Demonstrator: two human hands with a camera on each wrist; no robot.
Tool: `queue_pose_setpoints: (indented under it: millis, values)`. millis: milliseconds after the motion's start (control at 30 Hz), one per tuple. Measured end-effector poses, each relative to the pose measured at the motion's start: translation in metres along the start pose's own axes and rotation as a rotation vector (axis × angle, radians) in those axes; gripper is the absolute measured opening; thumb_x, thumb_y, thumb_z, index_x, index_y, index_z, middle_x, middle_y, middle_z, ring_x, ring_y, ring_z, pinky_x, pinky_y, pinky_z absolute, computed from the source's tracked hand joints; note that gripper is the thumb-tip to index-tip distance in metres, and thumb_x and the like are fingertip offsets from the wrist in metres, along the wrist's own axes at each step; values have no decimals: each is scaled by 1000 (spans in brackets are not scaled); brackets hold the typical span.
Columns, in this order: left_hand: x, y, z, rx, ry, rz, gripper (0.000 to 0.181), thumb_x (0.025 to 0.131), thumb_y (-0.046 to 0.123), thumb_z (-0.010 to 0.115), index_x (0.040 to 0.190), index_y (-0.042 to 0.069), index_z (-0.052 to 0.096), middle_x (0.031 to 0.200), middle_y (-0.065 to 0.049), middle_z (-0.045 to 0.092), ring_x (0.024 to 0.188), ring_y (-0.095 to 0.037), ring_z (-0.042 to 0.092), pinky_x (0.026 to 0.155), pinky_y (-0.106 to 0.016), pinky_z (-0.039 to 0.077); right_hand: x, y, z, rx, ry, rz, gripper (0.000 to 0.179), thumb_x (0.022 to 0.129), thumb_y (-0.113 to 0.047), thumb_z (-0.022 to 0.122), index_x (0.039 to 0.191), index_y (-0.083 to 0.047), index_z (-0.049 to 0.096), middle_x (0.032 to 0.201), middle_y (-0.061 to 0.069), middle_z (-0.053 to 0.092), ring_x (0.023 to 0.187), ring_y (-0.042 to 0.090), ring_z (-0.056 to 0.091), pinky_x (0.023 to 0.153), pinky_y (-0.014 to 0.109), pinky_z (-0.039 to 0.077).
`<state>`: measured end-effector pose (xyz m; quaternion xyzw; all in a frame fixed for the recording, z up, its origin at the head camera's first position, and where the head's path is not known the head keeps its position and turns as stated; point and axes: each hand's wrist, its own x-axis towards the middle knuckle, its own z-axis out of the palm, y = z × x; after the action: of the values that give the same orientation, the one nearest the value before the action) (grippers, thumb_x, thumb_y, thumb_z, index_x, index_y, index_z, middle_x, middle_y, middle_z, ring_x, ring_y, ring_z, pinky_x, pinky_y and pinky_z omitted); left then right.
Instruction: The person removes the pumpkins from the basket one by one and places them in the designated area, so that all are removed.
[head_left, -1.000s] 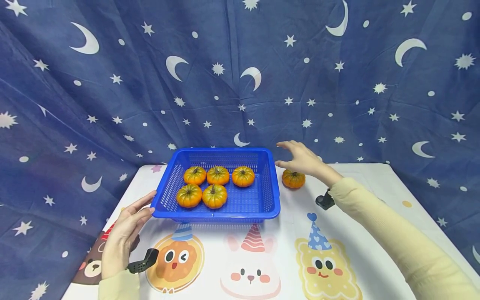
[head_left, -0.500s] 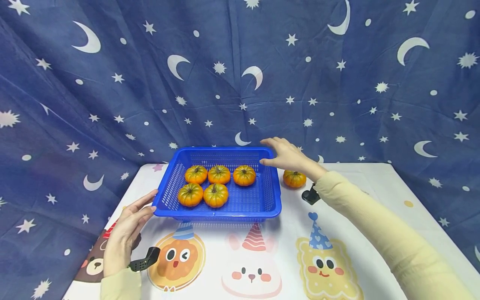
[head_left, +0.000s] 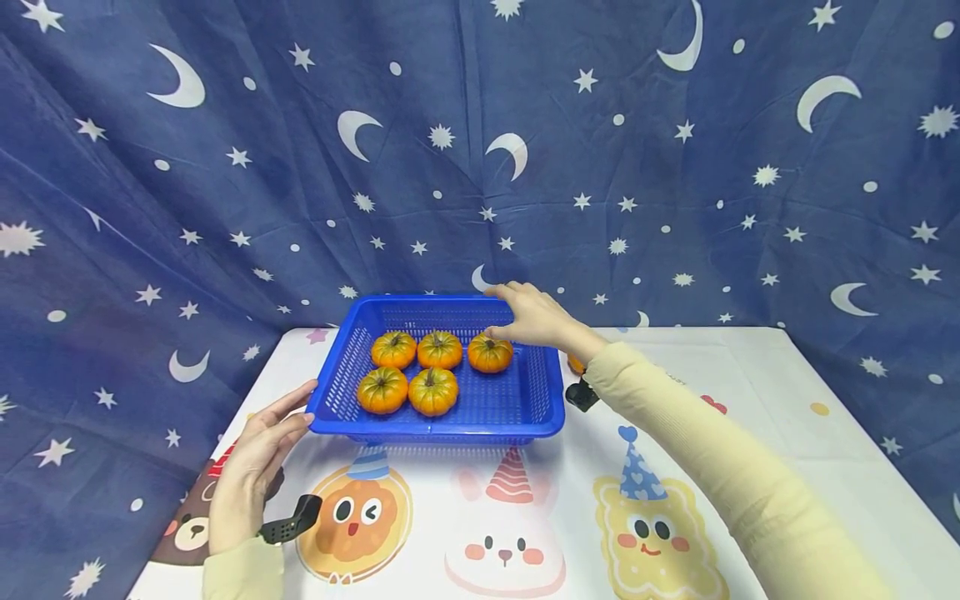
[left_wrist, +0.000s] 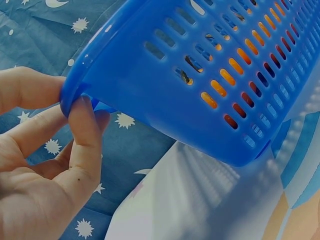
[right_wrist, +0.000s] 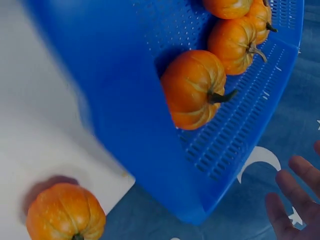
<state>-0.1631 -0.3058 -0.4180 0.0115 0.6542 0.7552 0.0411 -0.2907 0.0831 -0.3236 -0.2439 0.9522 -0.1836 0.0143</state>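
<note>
Basket (head_left: 450, 430) — blue plastic, perforated walls, standing on a white cartoon-print tablecloth (head_left: 780, 392) before a navy moon-and-star curtain (head_left: 442, 217).

Contents: five orange miniature pumpkins, three in the rear row, two in front toward the left; the rear-right pumpkin (head_left: 491, 356) sits slightly apart from its neighbours.

Outside: one loose miniature pumpkin (right_wrist: 65, 212) on the cloth, just beside the basket's right wall, mostly hidden in the head view by the right arm.

Left hand (head_left: 247, 467): thumb and fingers pinching the basket rim at the near left corner.

Right hand (head_left: 536, 318): above the basket's rear right part — fingers spread, grasping nothing; whether the thumb touches the rear-right pumpkin cannot be told.
</note>
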Motion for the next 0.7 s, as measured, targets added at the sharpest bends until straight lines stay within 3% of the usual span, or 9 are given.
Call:
queue_pose_setpoints:
  millis: [233,700]
  values:
    - [0,0,-2,35,-3,-1,54,91,-1,56,143,2,42,117,13,59,102,0,64,89,-11,48,9,-6,16,19,-1,24,66,83,-44,68,141,-20,47,145,8,46,134,32,43,107,56,36]
    - [1,-4,-4,16,-11,26,51,91,-4,54,141,5,48,115,12,61,100,-2,65,89,-13,48,28,-11,41,43,23,98,67,83,-44,68,141,-18,46,142,9,49,130,33,46,104,52,40]
